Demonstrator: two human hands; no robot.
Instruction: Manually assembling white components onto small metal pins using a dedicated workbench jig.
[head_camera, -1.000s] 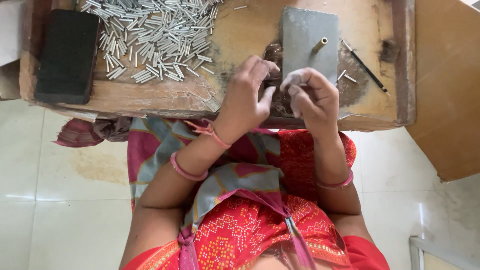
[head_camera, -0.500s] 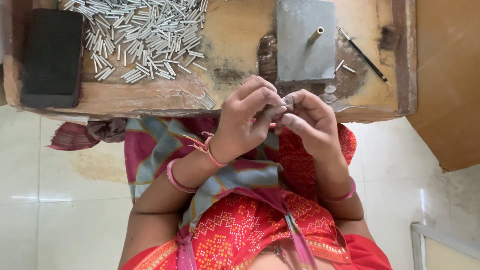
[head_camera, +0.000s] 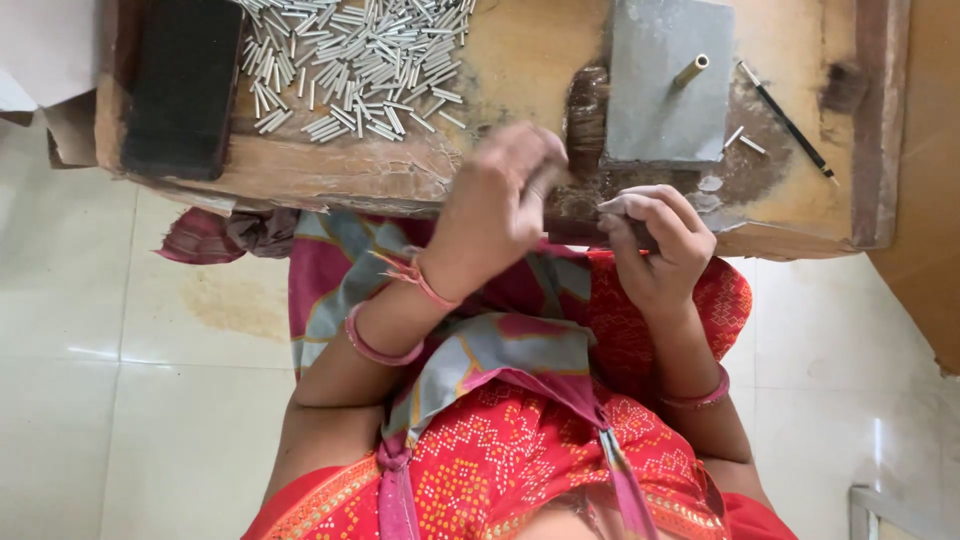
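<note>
Left hand (head_camera: 497, 205): blurred, fingers curled at the near edge of the wooden surface (head_camera: 520, 60); cannot tell whether it holds anything.
Right hand (head_camera: 655, 240): fingers bent inward, pinching something small and pale; its kind is unclear.
Small metal tubes (head_camera: 350, 60): heaped on the surface, beyond the left hand.
Grey metal plate (head_camera: 650, 110): beyond the right hand, brass peg (head_camera: 690, 71) upright on it.
Black block (head_camera: 185, 85): far left.
Black pencil (head_camera: 787, 120): right of the plate.

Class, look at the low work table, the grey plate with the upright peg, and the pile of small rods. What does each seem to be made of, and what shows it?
Low work table: wood, worn and stained, with rough chipped edges. Grey plate: probably metal, flat, dull and matte. Upright peg: likely brass, going by its yellowish tint. Small rods: pale and silvery with light glints, perhaps metal tubes, too small to tell.
</note>
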